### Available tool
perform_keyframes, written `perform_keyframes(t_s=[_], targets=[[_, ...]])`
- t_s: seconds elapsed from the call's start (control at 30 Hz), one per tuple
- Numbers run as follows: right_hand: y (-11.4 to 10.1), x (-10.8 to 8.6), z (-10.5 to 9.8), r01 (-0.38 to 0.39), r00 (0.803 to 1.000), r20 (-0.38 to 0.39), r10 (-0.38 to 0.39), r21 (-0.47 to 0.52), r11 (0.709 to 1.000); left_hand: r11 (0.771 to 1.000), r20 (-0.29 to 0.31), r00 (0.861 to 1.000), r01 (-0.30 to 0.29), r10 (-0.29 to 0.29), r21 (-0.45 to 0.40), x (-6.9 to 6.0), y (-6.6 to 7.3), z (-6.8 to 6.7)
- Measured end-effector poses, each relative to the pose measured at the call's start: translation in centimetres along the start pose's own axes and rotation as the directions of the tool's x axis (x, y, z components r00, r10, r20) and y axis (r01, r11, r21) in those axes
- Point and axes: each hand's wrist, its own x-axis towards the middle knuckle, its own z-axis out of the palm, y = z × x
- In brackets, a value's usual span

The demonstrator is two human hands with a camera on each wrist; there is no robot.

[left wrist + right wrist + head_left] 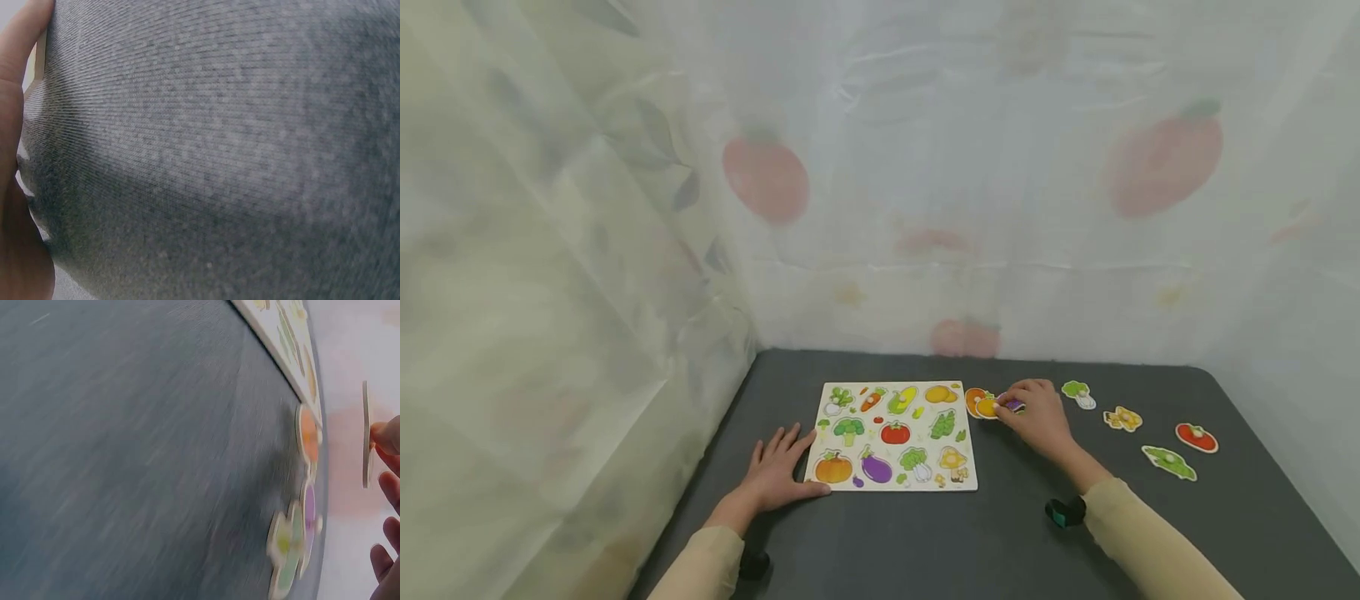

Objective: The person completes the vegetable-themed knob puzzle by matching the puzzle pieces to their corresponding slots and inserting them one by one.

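"Grip, R hand (pixel 1036 415): state?"

"Narrow. Thumb + fingertips pinch yellow pc. (pixel 986 407). R-wrist view has it edge-on, abt. level, lifted off counter (pixel 887 542). Prob. held by its knob, so rim stays free; fingers hide most of that spot, can't be sure."

"What's nearest it?"

"Orange pc. (pixel 308 434), just beside board's R edge, then purple pc. (pixel 309 512); hand covers part of purple in head view. Bunched close, prob. for short reach."

"L hand (pixel 775 475)?"

"Wide, nothing gripped. Fingers spread, tips at L edge of board (pixel 880 488), thumb at near L corner. Reads as bracing, i.e. stops board sliding, imo."

"Board itself?"

"Flat on counter btwn. hands, veg pics up. Yellow pic at far R corner resembles held pc."

"Farther out?"

"Beyond R hand: cabbage pc. (pixel 1078 394), mushroom pc. (pixel 1122 418), pea-pod pc. (pixel 1168 462), tomato pc. (pixel 1197 437). Faces up, set apart, maybe so each lifts w/o nudging its neighbor."

"Backdrop?"

"Pale curtain (pixel 955 125), fruit prints; likely hung as screen. L-wrist view mostly grey knit fabric (pixel 219 125), little help."
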Motion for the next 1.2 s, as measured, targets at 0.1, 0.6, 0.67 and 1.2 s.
perform_keyframes(t_s=[0.1,0.6,0.67,1.2], targets=[[-1.0,1.4,1.2,-0.009,1.0,0.028,0.009,-0.009,1.0,1.0,0.01,1.0,0.01,-0.01,0.019,0.0,0.0,0.0],[-4.4,5.6,6.3,-0.037,0.989,0.144,0.042,-0.042,0.998,0.999,-0.029,0.999,-0.016,0.016,0.028,-0.1,0.2,-0.1],[-4.6,5.8,6.8,-0.058,0.985,0.158,0.067,-0.062,0.996,0.999,-0.018,1.0,-0.012,0.013,0.032,-0.1,0.3,-0.1],[-5.2,6.3,8.0,-0.106,0.981,0.156,0.117,-0.078,0.991,1.0,-0.023,1.0,-0.002,0.002,-0.01,0.2,-0.4,0.6]])
